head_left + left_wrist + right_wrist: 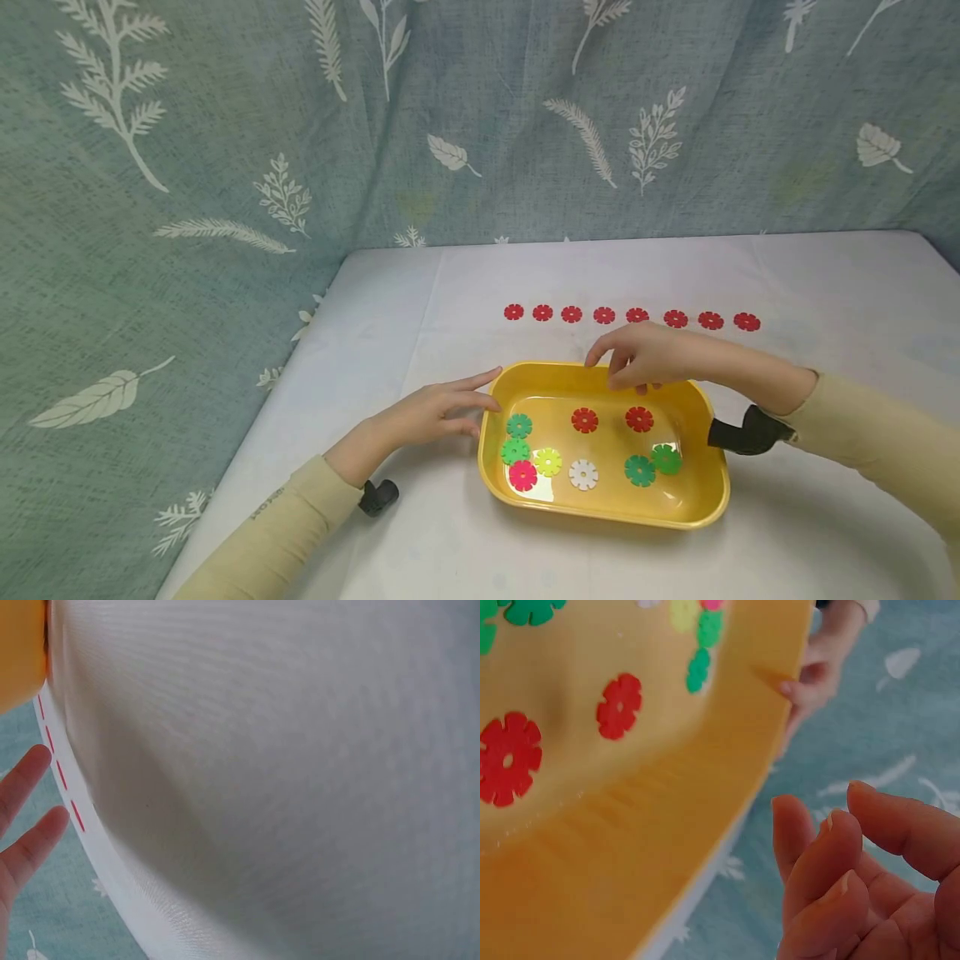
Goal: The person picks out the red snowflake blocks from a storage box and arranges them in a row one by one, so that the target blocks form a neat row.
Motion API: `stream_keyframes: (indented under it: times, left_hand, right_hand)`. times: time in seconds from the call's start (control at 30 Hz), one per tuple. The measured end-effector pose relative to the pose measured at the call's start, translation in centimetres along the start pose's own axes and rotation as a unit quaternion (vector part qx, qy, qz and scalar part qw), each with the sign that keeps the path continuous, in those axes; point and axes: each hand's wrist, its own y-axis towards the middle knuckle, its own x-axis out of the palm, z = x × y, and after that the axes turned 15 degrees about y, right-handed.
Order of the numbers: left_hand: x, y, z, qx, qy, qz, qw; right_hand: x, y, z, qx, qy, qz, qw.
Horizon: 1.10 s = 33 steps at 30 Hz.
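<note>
A yellow plastic basin (551, 379) stands on the table with loose flower-shaped discs on its floor. Two red discs (585, 420) lie toward its far side. My left hand (427, 412) is at the basin's left rim, its fingers spread and fairly straight, a fingertip reaching over the edge. Above the far rim hovers my right hand (648, 354), with loosely bent fingers; in the right wrist view its fingertips (838, 829) hold nothing. Beyond the basin runs a row of several red discs (604, 315), evenly spaced.
Inside the basin are also green discs (640, 471), a yellow disc (547, 462), a white disc (583, 475) and a pink disc (522, 476). A white cloth (420, 542) covers the table. Leaf-patterned fabric (510, 150) hangs behind and at the left.
</note>
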Motion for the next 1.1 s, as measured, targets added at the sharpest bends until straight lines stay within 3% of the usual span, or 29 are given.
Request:
stream_keyframes:
  times: [0.47, 0.77, 1.1]
  left_hand:
    - [0.0, 0.0, 0.1, 0.001, 0.004, 0.001, 1.0]
    - [-0.1, -0.1, 0.2, -0.004, -0.002, 0.0, 1.0]
    - [-0.2, 0.0, 0.4, -0.012, 0.0, -0.009, 0.9999]
  right_hand:
    - [3.3, 3.3, 1.0, 0.057, -0.05, -0.05, 0.9958]
    - [5.3, 4.7, 2.0, 0.068, -0.123, -0.028, 0.9897]
    - [5.9, 5.4, 2.9, 0.048, -0.132, -0.018, 0.9898]
